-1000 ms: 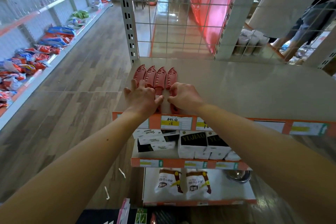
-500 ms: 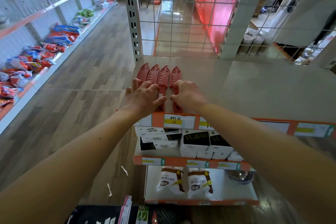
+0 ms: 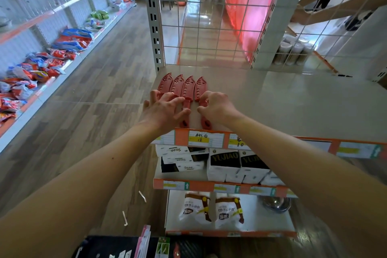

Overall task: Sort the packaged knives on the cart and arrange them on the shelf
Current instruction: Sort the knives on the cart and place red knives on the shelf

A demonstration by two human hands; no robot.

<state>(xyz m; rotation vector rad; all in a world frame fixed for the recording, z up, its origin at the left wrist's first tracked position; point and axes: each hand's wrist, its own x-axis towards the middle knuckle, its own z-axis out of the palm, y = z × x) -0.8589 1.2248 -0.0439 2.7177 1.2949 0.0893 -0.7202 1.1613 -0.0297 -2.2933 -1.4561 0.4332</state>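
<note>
Four red knives in red sheaths (image 3: 184, 88) lie side by side, tips pointing away, at the left end of the grey top shelf (image 3: 293, 107). My left hand (image 3: 161, 111) rests flat with spread fingers on the handles of the left knives, its thumb against the third knife's handle (image 3: 186, 107). My right hand (image 3: 217, 107) curls its fingers and thumb around the handle of the rightmost knife (image 3: 201, 88). The black cart (image 3: 104, 247) at the bottom edge holds more packaged knives (image 3: 144, 243).
A wire grid (image 3: 209, 27) backs the shelf, with a white upright post (image 3: 152, 16) at its left corner. Lower shelves carry boxed goods (image 3: 224, 165) and bagged items (image 3: 194, 209). An aisle floor (image 3: 94, 100) and a snack shelf (image 3: 41, 69) are on the left.
Both hands stay on the knife handles. My left fingers have spread a little wider over the handles, and the view has shifted slightly.
</note>
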